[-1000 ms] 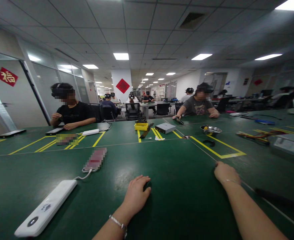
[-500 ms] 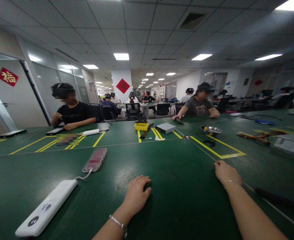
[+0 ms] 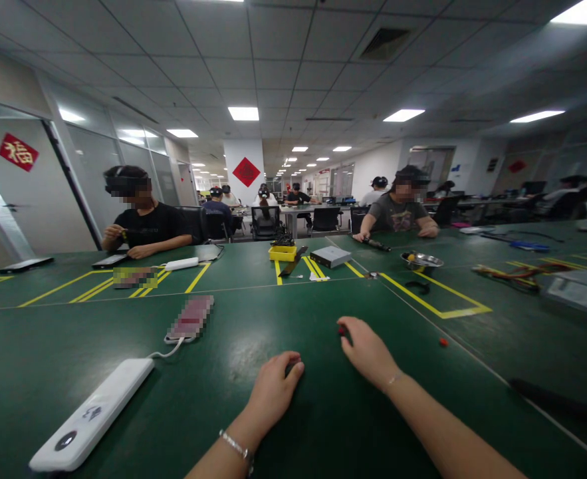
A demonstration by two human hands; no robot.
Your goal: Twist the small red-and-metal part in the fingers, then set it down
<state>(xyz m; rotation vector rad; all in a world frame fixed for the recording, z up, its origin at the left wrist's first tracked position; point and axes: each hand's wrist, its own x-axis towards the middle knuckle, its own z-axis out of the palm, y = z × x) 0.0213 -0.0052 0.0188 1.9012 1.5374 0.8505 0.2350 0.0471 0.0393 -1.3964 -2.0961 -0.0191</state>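
Note:
My right hand (image 3: 369,349) reaches over the green table (image 3: 183,412) with thumb and fingers closed on a small red piece (image 3: 342,329), whose kind I cannot make out. Another small orange-red piece (image 3: 443,342) lies on the table to the right of this hand. My left hand (image 3: 276,382) rests on the table, loosely curved, with its thumb apart from the fingers. The space under its palm is dark, and I see no object in it.
At left are a white power bank (image 3: 96,412) and a cabled phone (image 3: 191,319). Farther off stand a yellow box (image 3: 282,253), a grey box (image 3: 330,256) and a metal bowl (image 3: 425,261). Two people sit opposite. A long dark object (image 3: 552,396) lies at right.
My right hand has moved left across the table and now holds a red piece. The orange-red piece near its former place has come into view. My left hand has barely shifted.

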